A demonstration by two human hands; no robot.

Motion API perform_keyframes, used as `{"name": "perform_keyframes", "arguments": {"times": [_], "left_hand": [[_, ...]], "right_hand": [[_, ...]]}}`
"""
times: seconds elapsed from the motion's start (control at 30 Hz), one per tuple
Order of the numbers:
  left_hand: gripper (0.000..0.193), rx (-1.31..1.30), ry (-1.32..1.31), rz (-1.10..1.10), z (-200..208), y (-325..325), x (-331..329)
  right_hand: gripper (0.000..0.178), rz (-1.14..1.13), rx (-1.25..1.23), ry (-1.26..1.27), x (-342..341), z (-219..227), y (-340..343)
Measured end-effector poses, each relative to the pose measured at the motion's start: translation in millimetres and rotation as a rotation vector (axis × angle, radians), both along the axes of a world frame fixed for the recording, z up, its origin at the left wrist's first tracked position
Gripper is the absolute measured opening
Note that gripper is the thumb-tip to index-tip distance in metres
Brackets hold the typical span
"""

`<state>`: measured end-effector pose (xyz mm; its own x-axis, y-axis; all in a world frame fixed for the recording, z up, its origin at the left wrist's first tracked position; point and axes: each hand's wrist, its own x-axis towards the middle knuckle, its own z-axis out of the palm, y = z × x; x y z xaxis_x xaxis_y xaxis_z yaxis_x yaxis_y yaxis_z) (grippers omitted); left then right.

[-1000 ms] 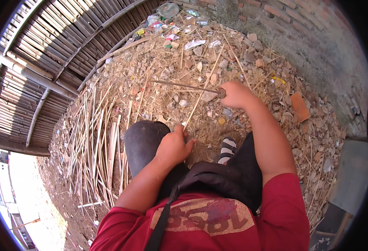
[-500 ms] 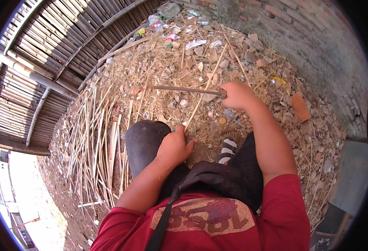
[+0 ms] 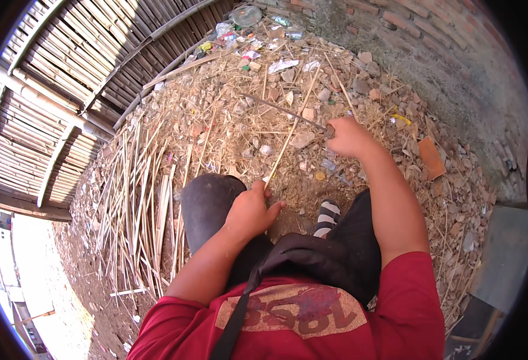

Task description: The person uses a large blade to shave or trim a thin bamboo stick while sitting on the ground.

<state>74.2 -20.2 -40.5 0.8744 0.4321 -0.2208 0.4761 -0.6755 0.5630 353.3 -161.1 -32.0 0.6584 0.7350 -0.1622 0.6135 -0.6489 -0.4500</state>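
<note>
1. Clamping the thin pale strip (image 3: 290, 133), our left hand (image 3: 252, 212) has its fingers closed just right of the dark knee (image 3: 210, 201); the strip runs forward from there.
2. Our right hand (image 3: 351, 138), farther forward and right of the knee, wraps its fingers round the handle (image 3: 330, 131) of a long blade (image 3: 279, 108) crossing the strip; whether they touch, we cannot tell.
3. We judge the strip light, springy and splintery, best held nearest the knee; the blade seems stiff, heavier, safest by its handle.

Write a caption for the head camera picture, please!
Left hand grips a pale strip, right hand a slender tool, over littered ground.
</note>
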Motion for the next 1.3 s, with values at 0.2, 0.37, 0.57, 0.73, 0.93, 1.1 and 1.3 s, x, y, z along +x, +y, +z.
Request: {"name": "perform_keyframes", "arguments": {"times": [0.2, 0.37, 0.57, 0.73, 0.93, 1.1, 1.3], "left_hand": [[0.051, 0.010, 0.000, -0.001, -4.3, -0.8, -2.1], [0.052, 0.010, 0.014, -0.002, -0.7, -3.8, 0.4], [0.052, 0.021, 0.002, 0.001, -0.9, -4.4, 0.0], [0.051, 0.015, 0.001, 0.004, -0.7, -3.9, -1.4], [0.051, 0.020, -0.003, 0.008, -1.0, -4.6, 2.0], [0.051, 0.004, 0.011, 0.016, 2.9, -4.5, -0.1], [0.049, 0.020, 0.008, 0.000, 1.0, -6.0, 2.2]], "right_hand": [[0.025, 0.224, -0.238, -0.006, -28.7, 30.3, 10.4], [0.022, 0.003, -0.006, 0.056, 8.2, -7.5, -2.7], [0.018, 0.283, -0.110, -0.094, -38.9, 19.6, 11.4], [0.022, 0.169, -0.193, 0.004, -24.9, 26.8, 11.8], [0.022, 0.059, -0.019, 0.016, 9.4, 4.1, -5.3], [0.021, 0.363, -0.169, -0.118, -43.2, 32.5, 11.0], [0.023, 0.018, -0.017, 0.016, 16.4, 6.3, -6.7]]}}
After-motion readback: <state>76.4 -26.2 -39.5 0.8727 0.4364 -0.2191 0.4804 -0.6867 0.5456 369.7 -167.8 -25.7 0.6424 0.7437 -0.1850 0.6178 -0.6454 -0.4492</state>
